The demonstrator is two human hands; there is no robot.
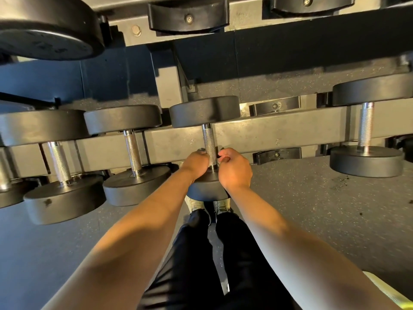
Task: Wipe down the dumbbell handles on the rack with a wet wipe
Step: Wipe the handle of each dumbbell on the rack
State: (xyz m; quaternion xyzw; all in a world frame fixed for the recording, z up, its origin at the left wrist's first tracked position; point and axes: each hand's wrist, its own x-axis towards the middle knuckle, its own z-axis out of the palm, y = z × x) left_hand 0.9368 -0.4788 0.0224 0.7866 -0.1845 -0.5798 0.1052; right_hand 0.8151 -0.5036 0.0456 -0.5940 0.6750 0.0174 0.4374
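Note:
A black dumbbell with a knurled steel handle lies across the grey rack beam, straight ahead of me. Both my hands are at the near end of that handle, just above its front head. My left hand curls against the handle from the left. My right hand is curled on the other side and pinches a small pale bit of the wet wipe; most of the wipe is hidden. Between the two hands the bare metal of the handle shows.
More dumbbells lie to the left on the same beam, and a bigger one to the right. Empty black cradles sit between. An upper rack tier overhangs. My legs and shoes stand on speckled rubber floor.

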